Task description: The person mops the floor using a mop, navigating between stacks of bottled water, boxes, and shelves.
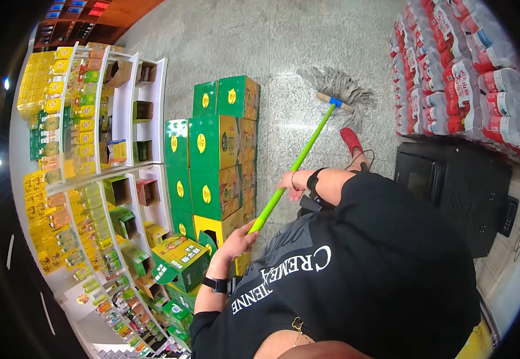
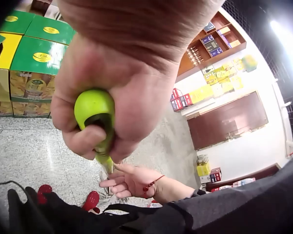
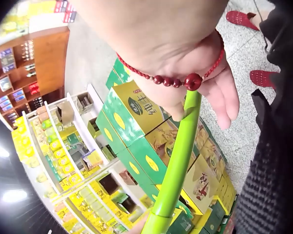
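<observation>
A mop with a bright green pole (image 1: pixel 302 157) slants across the head view, its grey string head (image 1: pixel 339 87) spread on the floor beyond a blue joint. My left hand (image 1: pixel 239 242) grips the pole's upper end; in the left wrist view its fingers curl round the green end cap (image 2: pixel 94 108). Farther down, my right hand (image 1: pixel 293 181) touches the pole with relaxed, mostly straight fingers. The right wrist view shows the pole (image 3: pixel 178 165) passing under this hand (image 3: pixel 185 83), beside the thumb. A red beaded bracelet circles that wrist.
Stacked green and yellow cartons (image 1: pixel 212 143) stand left of the pole, before shelves of drinks (image 1: pixel 101 119). Wrapped bottle packs (image 1: pixel 451 84) and a black cabinet (image 1: pixel 445 191) are on the right. A red shoe (image 1: pixel 351 140) is near the mop head on the speckled floor (image 1: pixel 212 45).
</observation>
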A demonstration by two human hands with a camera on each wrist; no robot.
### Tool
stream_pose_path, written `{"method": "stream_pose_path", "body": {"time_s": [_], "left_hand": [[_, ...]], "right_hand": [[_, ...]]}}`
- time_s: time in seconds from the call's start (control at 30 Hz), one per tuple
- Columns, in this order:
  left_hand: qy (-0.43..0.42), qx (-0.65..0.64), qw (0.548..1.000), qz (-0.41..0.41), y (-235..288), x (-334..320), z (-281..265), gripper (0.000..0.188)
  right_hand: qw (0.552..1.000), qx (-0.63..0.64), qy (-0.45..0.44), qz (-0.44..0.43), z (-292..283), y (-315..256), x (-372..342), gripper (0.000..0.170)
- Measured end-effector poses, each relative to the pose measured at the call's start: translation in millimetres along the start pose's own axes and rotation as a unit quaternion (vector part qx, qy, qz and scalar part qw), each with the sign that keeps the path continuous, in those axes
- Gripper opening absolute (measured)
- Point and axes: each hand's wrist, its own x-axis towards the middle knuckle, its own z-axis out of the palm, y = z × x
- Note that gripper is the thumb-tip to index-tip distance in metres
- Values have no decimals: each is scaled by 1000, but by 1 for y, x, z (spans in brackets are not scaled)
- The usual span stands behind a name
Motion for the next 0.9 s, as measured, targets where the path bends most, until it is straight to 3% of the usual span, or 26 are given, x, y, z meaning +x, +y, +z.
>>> {"method": "stream_pose_path", "body": {"time_s": [0.17, 0.3, 0.4, 0.43, 0.53, 0.6, 0.67, 0.77, 0.8, 0.9], "left_hand": [[-27, -36, 998, 36, 22, 26, 5, 47], [-12, 11, 998, 64, 79, 59, 19, 45], [-15, 42, 997, 66, 143, 86, 32, 41], [-18, 42, 996, 71, 165, 98, 36, 39], [-24, 37, 996, 80, 235, 132, 56, 38], [-31, 18, 996, 79, 290, 157, 75, 39], [-30, 38, 995, 85, 349, 182, 93, 36], [-49, 75, 988, 126, 447, 242, 115, 33], [-55, 68, 987, 137, 473, 252, 121, 32], [-66, 41, 986, 146, 529, 276, 139, 31]], "right_hand": [[994, 103, 32, 6, -33, 7, -2, 48], [984, 152, 91, -14, -84, 16, -2, 44], [970, 215, 106, -40, -144, 23, -1, 41], [951, 268, 144, -62, -164, 25, -10, 32], [919, 332, 195, -86, -238, 28, -33, 31], [910, 328, 234, -98, -295, 26, -52, 28], [903, 305, 299, -41, -355, 24, -65, 25], [868, 285, 404, -55, -460, 24, -97, 18], [857, 305, 412, -52, -483, 18, -116, 17], [881, 266, 387, -62, -555, 24, -131, 16]]}}
